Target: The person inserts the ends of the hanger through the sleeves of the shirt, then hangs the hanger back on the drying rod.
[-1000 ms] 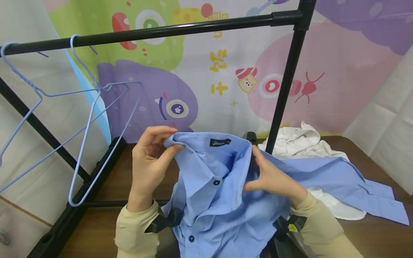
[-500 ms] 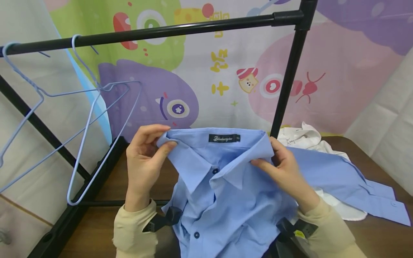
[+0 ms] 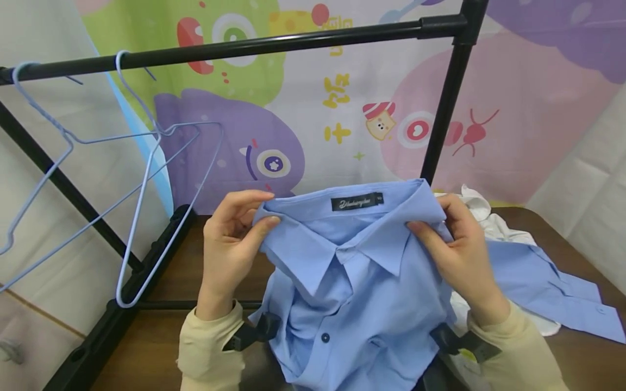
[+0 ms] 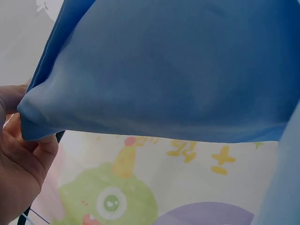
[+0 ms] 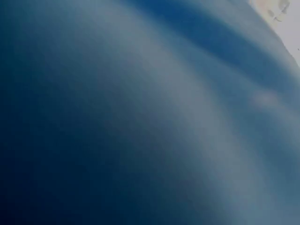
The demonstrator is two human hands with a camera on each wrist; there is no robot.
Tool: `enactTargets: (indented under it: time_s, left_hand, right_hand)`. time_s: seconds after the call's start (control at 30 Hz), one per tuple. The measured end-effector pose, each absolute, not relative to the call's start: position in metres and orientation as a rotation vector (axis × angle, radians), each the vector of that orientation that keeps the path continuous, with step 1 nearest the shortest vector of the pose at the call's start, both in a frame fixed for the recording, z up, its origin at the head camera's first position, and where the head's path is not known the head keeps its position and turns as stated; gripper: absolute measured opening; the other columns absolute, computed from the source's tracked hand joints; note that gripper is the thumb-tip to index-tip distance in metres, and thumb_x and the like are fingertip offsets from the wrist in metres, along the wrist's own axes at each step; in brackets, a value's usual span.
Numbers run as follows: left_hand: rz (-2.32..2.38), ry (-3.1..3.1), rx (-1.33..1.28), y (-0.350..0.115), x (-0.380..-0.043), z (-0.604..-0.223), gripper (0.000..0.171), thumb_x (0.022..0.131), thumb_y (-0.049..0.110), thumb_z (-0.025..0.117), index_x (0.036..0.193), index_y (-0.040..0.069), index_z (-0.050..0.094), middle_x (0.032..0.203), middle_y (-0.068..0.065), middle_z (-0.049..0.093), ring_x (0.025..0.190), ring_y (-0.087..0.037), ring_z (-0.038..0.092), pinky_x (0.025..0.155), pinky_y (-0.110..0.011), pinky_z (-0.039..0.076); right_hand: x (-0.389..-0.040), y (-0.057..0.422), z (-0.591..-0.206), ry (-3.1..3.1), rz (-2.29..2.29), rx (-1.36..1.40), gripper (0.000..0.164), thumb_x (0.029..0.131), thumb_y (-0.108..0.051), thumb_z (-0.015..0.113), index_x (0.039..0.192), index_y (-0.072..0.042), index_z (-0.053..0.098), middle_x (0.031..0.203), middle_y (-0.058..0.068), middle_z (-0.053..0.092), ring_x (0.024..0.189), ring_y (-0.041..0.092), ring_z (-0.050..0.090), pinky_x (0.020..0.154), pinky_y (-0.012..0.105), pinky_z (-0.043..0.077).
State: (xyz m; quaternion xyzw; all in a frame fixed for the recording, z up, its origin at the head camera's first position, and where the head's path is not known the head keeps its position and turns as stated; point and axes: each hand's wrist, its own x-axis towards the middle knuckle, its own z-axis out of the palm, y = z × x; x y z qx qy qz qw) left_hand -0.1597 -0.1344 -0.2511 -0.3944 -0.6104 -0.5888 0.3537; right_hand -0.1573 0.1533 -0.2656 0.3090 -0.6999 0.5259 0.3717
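Note:
A light blue button-up shirt (image 3: 362, 304) hangs between my two hands in the head view, its collar spread and a dark label showing inside the neck. My left hand (image 3: 232, 244) pinches the left end of the collar between thumb and fingers. The right hand (image 3: 462, 252) pinches the collar's right side, thumb in front and fingers behind. In the left wrist view, blue cloth (image 4: 164, 70) fills the top, with the left hand (image 4: 23, 159) at its corner. Blurred blue cloth (image 5: 140, 117) covers most of the right wrist view, so the hand is hidden there.
Light blue wire hangers (image 3: 142, 190) hang from a black rack's top bar (image 3: 293, 43) on the left. White garments (image 3: 504, 231) lie on the brown table (image 3: 587, 358) at right, under a blue sleeve (image 3: 552, 288). A cartoon-print curtain (image 3: 362, 76) stands behind.
My right hand has moved right and slightly up, drawing the collar wider so the neck label shows in full. The left hand keeps its pinch almost in place.

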Motion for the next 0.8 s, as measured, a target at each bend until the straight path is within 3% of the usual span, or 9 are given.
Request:
enactTargets:
  time_s: [0.17,0.3,0.43,0.53,0.63,0.8]
  left_hand:
    - [-1.528,-1.522,-1.016,-0.134,-0.157,-0.25,0.028,0.077,-0.007,0.065,0.104,-0.011,0.056,0.094,0.0,0.067,0.06,-0.008,0.054,0.046,-0.018,0.037]
    - [-1.535,-1.523,-1.006,-0.134,-0.157,-0.248,0.03,0.079,-0.004,0.065,0.106,-0.012,0.054,0.095,-0.002,0.066,0.069,-0.009,0.059,0.057,-0.017,0.044]
    - [-1.52,-1.589,-0.984,-0.132,-0.159,-0.249,0.031,0.078,-0.007,0.064,0.107,-0.011,0.054,0.092,0.0,0.066,0.072,-0.01,0.062,0.061,-0.018,0.047]
    - [-1.504,-1.63,-0.972,-0.131,-0.161,-0.251,0.033,0.077,-0.011,0.064,0.108,-0.011,0.054,0.092,0.001,0.066,0.071,-0.01,0.061,0.061,-0.018,0.045]
    - [-1.486,-1.683,-0.946,-0.131,-0.162,-0.252,0.034,0.077,-0.01,0.064,0.11,-0.01,0.054,0.094,0.001,0.066,0.071,-0.01,0.06,0.061,-0.019,0.045]
    - [-1.424,-1.847,-0.861,-0.133,-0.166,-0.255,0.039,0.08,-0.003,0.064,0.117,-0.002,0.053,0.094,-0.008,0.065,0.074,-0.011,0.06,0.064,-0.021,0.046]
  right_hand:
    - [-0.157,0.152,-0.257,-1.794,1.314,0.814,0.022,0.074,0.015,0.063,0.092,0.013,0.05,0.092,-0.008,0.055,0.084,0.005,0.054,0.077,0.015,0.043]
    - [-0.153,0.154,-0.253,-1.87,1.354,0.848,0.038,0.072,0.018,0.062,0.107,0.012,0.048,0.101,-0.003,0.054,0.087,0.009,0.055,0.08,0.017,0.044]
    - [-0.147,0.155,-0.253,-1.962,1.382,0.852,0.061,0.068,0.019,0.064,0.124,0.004,0.045,0.112,0.002,0.052,0.092,0.013,0.053,0.081,0.018,0.042]
    - [-0.144,0.153,-0.254,-2.026,1.404,0.819,0.067,0.068,0.014,0.068,0.128,-0.004,0.044,0.112,0.002,0.051,0.093,0.014,0.051,0.081,0.018,0.04]
    - [-0.145,0.15,-0.254,-2.058,1.42,0.767,0.062,0.071,0.01,0.069,0.126,-0.005,0.046,0.108,0.0,0.053,0.091,0.013,0.05,0.079,0.017,0.04]
    - [-0.156,0.149,-0.257,-2.062,1.42,0.69,0.04,0.081,0.004,0.062,0.119,-0.002,0.051,0.099,-0.003,0.055,0.088,0.011,0.05,0.076,0.018,0.038]
